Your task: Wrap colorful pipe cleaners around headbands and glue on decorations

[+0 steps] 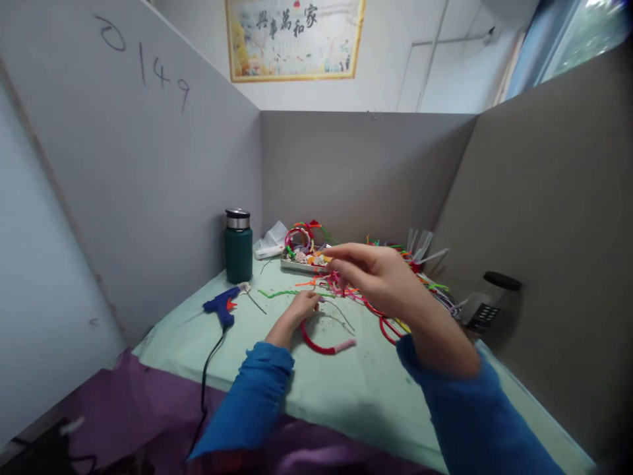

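Observation:
My left hand [299, 313] is closed at the upper left end of a curved red band [316, 344], which has a pale pink section at its other end. The band looks fuzzy, like wrapped pipe cleaner. A thin wire-like strand [341, 313] curves from near my left fingertips to the right; I cannot tell whether it is attached. My right hand [386, 276] is raised above the table, thumb and index finger stretched forward with a small gap between the tips. No held thing shows in it. Behind it lie pink and red pipe cleaners [337, 284], partly hidden.
A blue glue gun [221, 307] with a black cord [205, 376] lies at the left, near a green bottle [238, 247]. A metal tray [299, 266] holds small decorations at the back. Coloured strips and a black-lidded container [487, 302] are at the right. Grey partitions [366, 171] surround the table.

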`<state>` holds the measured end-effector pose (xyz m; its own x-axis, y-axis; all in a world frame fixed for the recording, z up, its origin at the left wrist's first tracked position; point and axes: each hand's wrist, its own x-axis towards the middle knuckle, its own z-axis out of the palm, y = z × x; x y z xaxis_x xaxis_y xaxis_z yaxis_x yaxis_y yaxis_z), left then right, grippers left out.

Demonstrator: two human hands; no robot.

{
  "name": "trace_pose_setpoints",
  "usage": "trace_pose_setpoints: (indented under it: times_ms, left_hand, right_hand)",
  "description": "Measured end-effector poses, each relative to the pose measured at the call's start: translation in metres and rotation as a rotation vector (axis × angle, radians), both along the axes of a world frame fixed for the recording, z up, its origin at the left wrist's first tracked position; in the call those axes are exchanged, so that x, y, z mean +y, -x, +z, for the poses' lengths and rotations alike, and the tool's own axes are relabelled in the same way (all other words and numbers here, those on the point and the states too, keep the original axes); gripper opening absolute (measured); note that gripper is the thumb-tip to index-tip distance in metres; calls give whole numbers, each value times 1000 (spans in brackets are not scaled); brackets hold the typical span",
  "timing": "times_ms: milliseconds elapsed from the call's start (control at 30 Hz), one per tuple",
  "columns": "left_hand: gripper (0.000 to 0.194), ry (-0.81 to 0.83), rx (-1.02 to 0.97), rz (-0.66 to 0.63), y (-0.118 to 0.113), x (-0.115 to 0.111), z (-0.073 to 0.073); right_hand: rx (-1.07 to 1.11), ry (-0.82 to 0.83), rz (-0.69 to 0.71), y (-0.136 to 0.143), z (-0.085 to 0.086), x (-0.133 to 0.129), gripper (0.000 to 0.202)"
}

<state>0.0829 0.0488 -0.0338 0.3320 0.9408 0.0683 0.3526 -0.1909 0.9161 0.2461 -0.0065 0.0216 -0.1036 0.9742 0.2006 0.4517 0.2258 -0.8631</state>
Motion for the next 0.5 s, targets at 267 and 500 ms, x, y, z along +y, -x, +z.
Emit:
trace_pose_setpoints:
  times_ms: [267, 500]
  left_hand:
    - [14, -69, 152, 85, 5, 6, -4]
    - [17, -239, 334, 158, 3, 9, -9]
  right_hand:
    - [-624, -7, -140, -6, -3, 62, 13]
    - [-852, -17, -240, 19, -36, 74, 18]
